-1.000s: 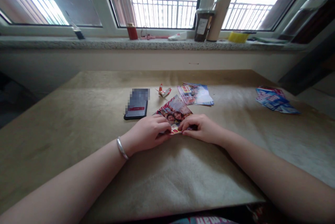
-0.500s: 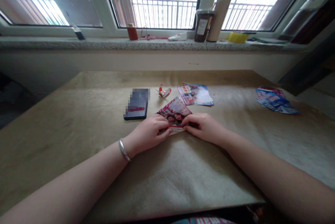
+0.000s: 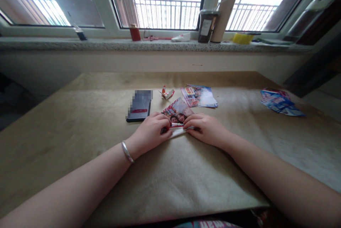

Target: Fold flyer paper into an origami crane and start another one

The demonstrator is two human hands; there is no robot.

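Both my hands hold a colourful printed paper sheet [image 3: 179,109] by its near edge, low over the table in front of me. My left hand [image 3: 153,128] pinches the left end of that edge, and my right hand [image 3: 205,128] pinches the right end. Between the fingers the near edge is bent up, with a white strip showing toward me. The printed side, with a photo of people, faces up. A silver bangle [image 3: 127,152] circles my left wrist.
Left of the sheet lies a black phone [image 3: 139,105]. Beyond it sits a small folded red-and-white paper piece [image 3: 167,93]. A stack of printed sheets [image 3: 201,96] lies behind the right hand, and blue printed papers [image 3: 281,102] lie far right on the table [image 3: 170,178]. A granite sill [image 3: 106,45] holds jars.
The near edge of the paper sheet has been folded upward, so more of the white underside shows. Both hands have shifted only slightly; the other things stay put.
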